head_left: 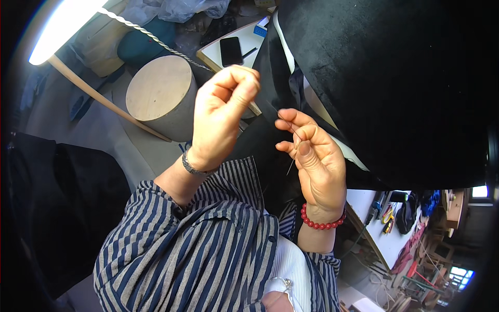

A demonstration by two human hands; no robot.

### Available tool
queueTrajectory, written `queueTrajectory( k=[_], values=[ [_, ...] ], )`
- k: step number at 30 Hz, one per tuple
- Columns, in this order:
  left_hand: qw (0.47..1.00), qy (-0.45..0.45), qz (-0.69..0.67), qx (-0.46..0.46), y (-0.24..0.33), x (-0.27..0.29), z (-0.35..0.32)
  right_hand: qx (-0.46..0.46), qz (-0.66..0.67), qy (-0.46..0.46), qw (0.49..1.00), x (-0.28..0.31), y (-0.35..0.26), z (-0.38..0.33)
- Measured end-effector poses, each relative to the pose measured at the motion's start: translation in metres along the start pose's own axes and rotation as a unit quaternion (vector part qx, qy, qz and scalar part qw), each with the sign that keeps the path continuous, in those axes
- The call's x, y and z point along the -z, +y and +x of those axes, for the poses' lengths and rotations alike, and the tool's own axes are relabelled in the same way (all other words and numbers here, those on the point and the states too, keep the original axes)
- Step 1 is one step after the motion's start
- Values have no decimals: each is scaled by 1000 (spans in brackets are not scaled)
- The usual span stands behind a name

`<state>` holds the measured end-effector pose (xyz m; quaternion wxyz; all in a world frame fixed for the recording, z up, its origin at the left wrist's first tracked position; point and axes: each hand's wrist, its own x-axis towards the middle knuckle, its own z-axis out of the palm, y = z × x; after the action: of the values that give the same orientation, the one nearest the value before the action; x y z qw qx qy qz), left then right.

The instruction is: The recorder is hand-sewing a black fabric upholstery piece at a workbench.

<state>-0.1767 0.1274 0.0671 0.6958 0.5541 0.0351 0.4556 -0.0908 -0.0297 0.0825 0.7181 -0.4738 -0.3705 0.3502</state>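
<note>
My right hand [319, 166], with a red bead bracelet at its wrist, pinches a thin dark needle [290, 167] between thumb and fingers. A fine dark thread-like line [292, 128] crosses its fingers. Up and to the left, my left hand [221, 112] is closed, thumb against curled fingers. Whatever it grips, if anything, is too fine to make out. Both hands are held up in front of a large black sheet-covered piece [405, 99], which has a pale edge [317, 104] showing along its near left side. Neither hand visibly touches it.
A lit lamp [65, 28] stands at upper left beside a round wooden-topped stool [161, 88]. Behind my left hand, a small board [210, 53] carries a black phone [231, 51]. At lower right is a white table [382, 236] with pliers [388, 224] and other tools.
</note>
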Motion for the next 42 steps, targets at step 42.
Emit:
queueTrajectory(
  k=[42],
  values=[
    [959,-132,186,170,-56,28,-35,423,-300,288,805,60,-48,-71]
  ],
)
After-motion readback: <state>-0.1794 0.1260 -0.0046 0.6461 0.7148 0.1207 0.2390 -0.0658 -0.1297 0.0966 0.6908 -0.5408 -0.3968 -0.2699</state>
